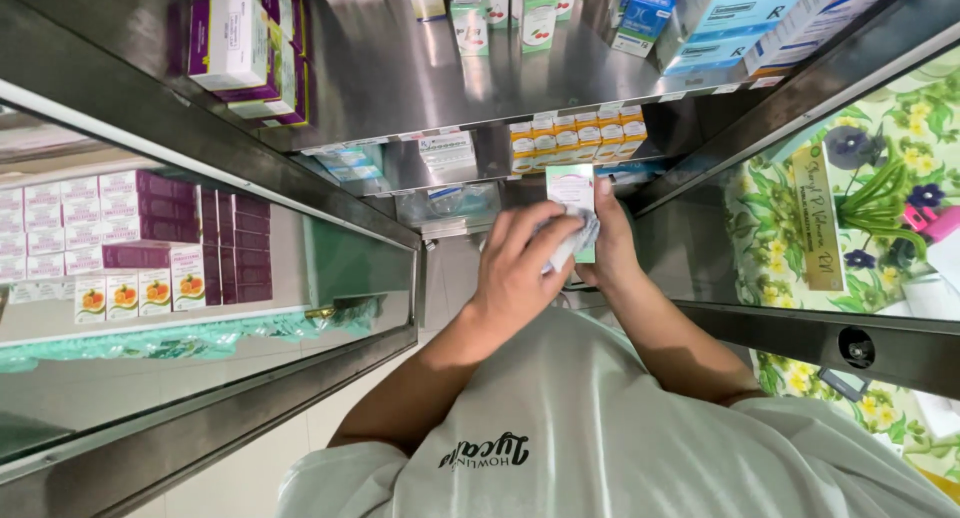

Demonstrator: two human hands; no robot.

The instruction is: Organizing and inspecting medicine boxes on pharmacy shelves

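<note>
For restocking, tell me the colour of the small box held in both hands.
Small cardboard box: pale green and white, head view.

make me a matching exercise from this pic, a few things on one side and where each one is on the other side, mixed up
Things
1. pale green box
2. white cloth
3. orange-topped boxes
4. purple and white box

Places
a. in a row on a lower shelf, beyond the hands
b. gripped by the right hand
c. on the top metal shelf, upper left
d. bunched in the left hand, pressed to the box

Pairs: 1-b, 2-d, 3-a, 4-c
</note>
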